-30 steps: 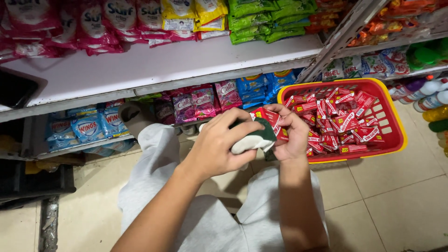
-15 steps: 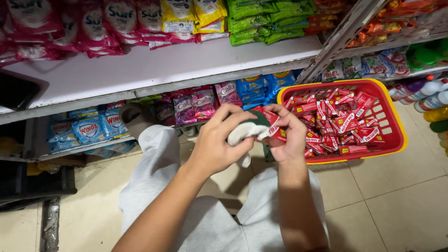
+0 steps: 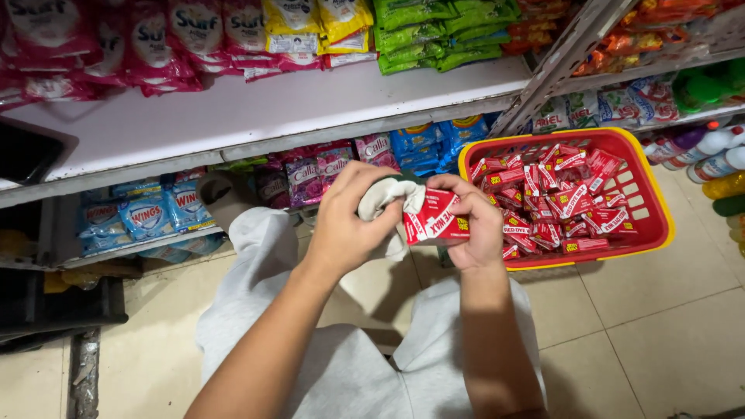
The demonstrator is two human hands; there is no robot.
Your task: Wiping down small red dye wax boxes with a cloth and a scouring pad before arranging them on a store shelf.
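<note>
The right hand (image 3: 473, 225) is closed around a red packet (image 3: 434, 219), held in front of the shelf edge (image 3: 310, 132). The left hand (image 3: 349, 225) grips a pale cloth (image 3: 386, 200) pressed against the packet. Just right stands a red basket (image 3: 656, 209) full of similar packets; open floor (image 3: 621, 310) lies below.

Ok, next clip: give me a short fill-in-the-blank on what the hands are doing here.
1. The right hand holds a small ____ packet.
2. The left hand presses a pale ____ against that packet.
3. The basket of matching packets has a ____ rim.

Missing words: red; cloth; yellow
</note>
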